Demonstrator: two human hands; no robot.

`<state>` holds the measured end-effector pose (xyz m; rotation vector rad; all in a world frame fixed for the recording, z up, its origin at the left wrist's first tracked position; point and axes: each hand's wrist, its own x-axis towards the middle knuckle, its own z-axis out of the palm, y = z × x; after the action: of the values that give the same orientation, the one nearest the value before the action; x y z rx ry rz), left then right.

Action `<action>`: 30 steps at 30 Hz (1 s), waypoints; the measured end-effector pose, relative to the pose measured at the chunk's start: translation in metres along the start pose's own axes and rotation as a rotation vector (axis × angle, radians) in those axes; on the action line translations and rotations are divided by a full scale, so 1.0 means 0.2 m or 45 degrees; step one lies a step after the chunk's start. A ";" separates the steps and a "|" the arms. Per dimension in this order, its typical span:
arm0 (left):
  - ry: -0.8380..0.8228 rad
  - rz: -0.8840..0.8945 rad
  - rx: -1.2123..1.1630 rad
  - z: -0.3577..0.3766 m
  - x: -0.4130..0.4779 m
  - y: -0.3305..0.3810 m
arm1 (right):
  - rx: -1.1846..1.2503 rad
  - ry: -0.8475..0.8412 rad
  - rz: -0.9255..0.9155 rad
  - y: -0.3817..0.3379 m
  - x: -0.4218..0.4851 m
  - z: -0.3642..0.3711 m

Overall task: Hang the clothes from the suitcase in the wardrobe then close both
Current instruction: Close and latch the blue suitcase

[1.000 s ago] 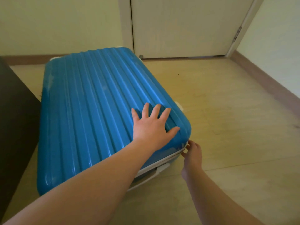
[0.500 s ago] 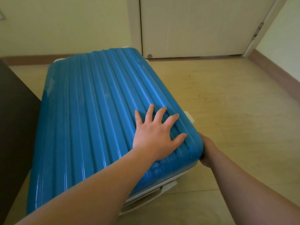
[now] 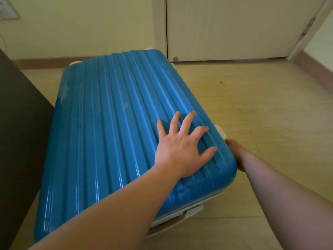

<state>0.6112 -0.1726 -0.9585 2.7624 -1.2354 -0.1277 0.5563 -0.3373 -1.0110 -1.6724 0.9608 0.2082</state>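
Clearly, the suitcase (image 3: pixel 111 132) lay flat on the floor (image 3: pixel 270 123) with its lid down, beside a dark cabinet (image 3: pixel 18 141). The left hand (image 3: pixel 178 147) pressed on the lid near the right corner, its fingers (image 3: pixel 188 121) straight and spread apart, probably to keep the shell steady. The right hand (image 3: pixel 234 150) reached to the side edge at that corner, perhaps for a zipper or latch. Its fingers were hidden behind the shell, so I cannot tell their state.

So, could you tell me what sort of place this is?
Likely a room in a home, perhaps a bedroom: a closed door, a bare floor with skirting, and a blue suitcase lying flat beside dark furniture.
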 end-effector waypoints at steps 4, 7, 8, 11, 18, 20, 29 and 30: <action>-0.042 -0.002 -0.016 0.00 0.00 0.00 | -0.210 0.102 -0.057 0.00 0.00 -0.01; -0.041 0.007 -0.015 -0.01 0.01 0.00 | -0.501 0.159 -0.146 0.00 -0.02 -0.01; -0.043 0.005 -0.014 -0.01 0.01 0.00 | -0.592 0.164 -0.156 -0.01 -0.03 0.00; -0.038 -0.002 -0.021 0.00 0.01 0.00 | -0.756 0.146 -0.170 0.01 -0.05 -0.01; -0.038 -0.017 -0.021 -0.01 0.01 0.00 | -1.230 0.172 -0.203 0.12 -0.10 -0.04; -0.039 -0.026 -0.021 0.00 0.01 -0.01 | -1.233 0.211 -0.223 0.20 -0.13 -0.04; -0.049 -0.020 -0.015 -0.01 -0.03 0.02 | -1.268 0.332 -0.212 0.31 -0.22 -0.02; -0.028 -0.013 -0.013 -0.02 -0.05 0.02 | -1.299 0.341 -0.204 0.30 -0.23 -0.01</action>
<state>0.6015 -0.1679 -0.9531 2.7658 -1.2228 -0.1654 0.4854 -0.3180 -1.0274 -2.7554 0.9677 0.4181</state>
